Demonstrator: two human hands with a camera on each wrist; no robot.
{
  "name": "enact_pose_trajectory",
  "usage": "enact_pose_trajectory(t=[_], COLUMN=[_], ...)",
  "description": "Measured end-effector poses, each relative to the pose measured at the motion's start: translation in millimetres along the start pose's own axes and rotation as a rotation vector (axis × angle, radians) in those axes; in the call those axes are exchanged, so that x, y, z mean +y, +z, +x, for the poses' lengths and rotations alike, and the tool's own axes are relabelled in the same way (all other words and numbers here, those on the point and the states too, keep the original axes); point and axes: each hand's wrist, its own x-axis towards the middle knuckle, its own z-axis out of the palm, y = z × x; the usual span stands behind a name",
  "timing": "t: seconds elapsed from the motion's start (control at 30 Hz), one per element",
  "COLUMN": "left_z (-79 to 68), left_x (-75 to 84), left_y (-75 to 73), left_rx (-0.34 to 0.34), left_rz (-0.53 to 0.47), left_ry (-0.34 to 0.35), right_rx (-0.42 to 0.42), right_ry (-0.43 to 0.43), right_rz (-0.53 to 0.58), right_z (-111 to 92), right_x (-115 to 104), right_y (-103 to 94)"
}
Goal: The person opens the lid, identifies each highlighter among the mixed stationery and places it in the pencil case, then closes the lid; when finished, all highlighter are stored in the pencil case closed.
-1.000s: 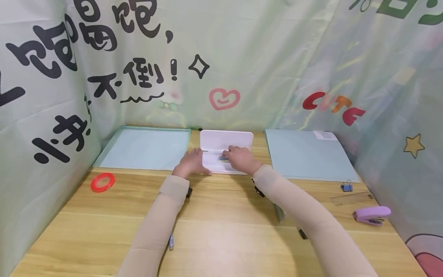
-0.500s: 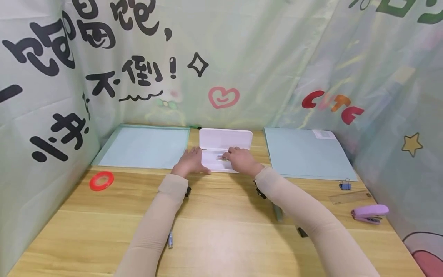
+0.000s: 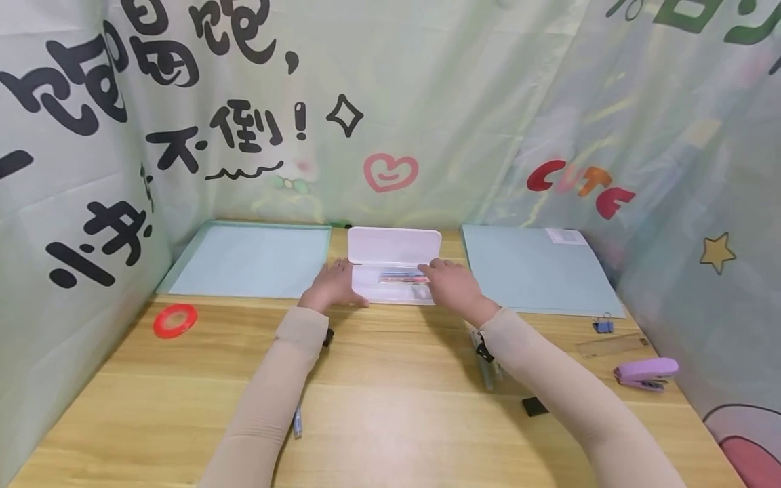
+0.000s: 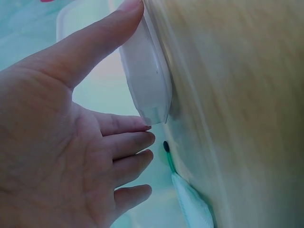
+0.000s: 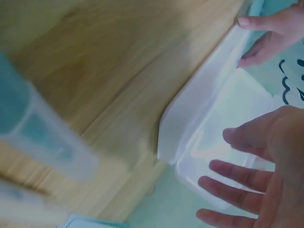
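An open white pencil case lies at the back middle, its lid raised behind. Several thin pens lie inside. My left hand holds the case's left end. In the left wrist view its thumb is at one corner and the index fingertip at the other, with the remaining fingers extended past it. My right hand hovers at the case's right end with nothing in it. In the right wrist view its fingers are loosely spread, apart from the case.
Light blue folders lie left and right of the case. A red tape roll sits left. At right are a blue binder clip, clear ruler, purple stapler and small black block. A pen lies beside the left forearm.
My right hand has moved right from over the middle of the pencil case and its fingers have let go of the pens, which now show inside. The left hand stays put.
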Motion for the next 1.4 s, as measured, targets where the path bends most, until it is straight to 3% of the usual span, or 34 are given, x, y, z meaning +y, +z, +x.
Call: enact_pose_trajectory(t=[0.13,0.2,0.27,0.4,0.47,0.57,0.83,1.4], left_z=[-2.2,-3.7,-4.9,-5.7,-5.6,-4.5,-0.4,-1.0], left_x=[-0.1,0.6,1.7,4.6,5.3,5.5,5.0,4.5], left_y=[0.2,-0.5,-1.7,-4.7,-5.4,-5.3,-3.2,-1.9], left_rx=[-0.008,-0.011,-0.014,-0.009,-0.007,-0.009,-0.015,-0.009], left_rz=[-0.008,-0.022,-0.031,-0.04,-0.044,-0.045,-0.043,-0.055], left_ry=[-0.005,-0.009,-0.012,0.0,0.002,0.0,-0.014,-0.017], right_rx=[0.026,-0.014,-0.111,-0.394,-0.506,-0.579,-0.584,-0.611], right_ry=[0.062,0.118,0.191,0.322,0.341,0.331,0.281,0.281], right_rz=[0.008,0.02,0.048,0.084,0.1,0.144,0.187,0.187], right_z=[-14.7,-22.4,-30.2,-45.6,-53.5,-65.3,-84.4,-91.6], right_x=[4.3,6.0,7.6,13.0,15.1,16.8,16.1,10.8], right_y=[-9.0,-15.1,-22.4,-34.4,-37.1,-37.8,-34.6,-29.9])
